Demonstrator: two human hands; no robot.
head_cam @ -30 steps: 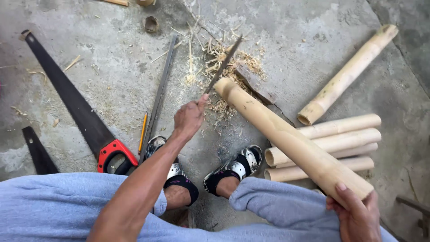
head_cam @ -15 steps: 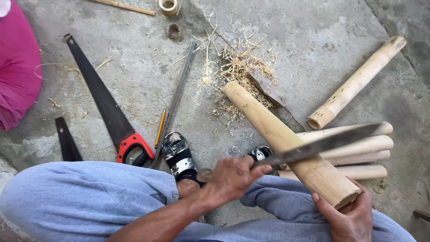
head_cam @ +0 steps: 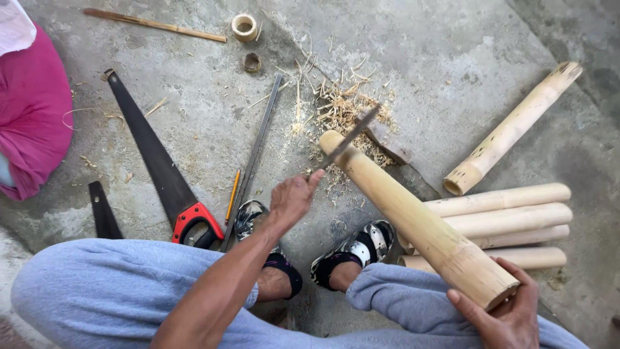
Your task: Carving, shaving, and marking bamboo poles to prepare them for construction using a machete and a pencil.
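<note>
My left hand (head_cam: 292, 198) grips the handle of a long knife (head_cam: 352, 137), whose blade lies against the far end of a thick bamboo pole (head_cam: 413, 216). The pole slants from the shavings on the floor up to my right hand (head_cam: 507, 315), which holds its near cut end above my right knee. I sit low with both feet in sandals (head_cam: 358, 249) under the pole.
A handsaw with a red and black handle (head_cam: 161, 171), a long metal bar (head_cam: 254, 155), a pencil (head_cam: 232, 196) and a dark blade (head_cam: 103, 212) lie at the left. Several bamboo pieces (head_cam: 510, 216) are stacked at the right. Shavings (head_cam: 342, 110) cover the concrete. A person in pink (head_cam: 29, 110) sits far left.
My left hand swung the knife from above my lap out to the pole's far end. The view shifted down and right.
</note>
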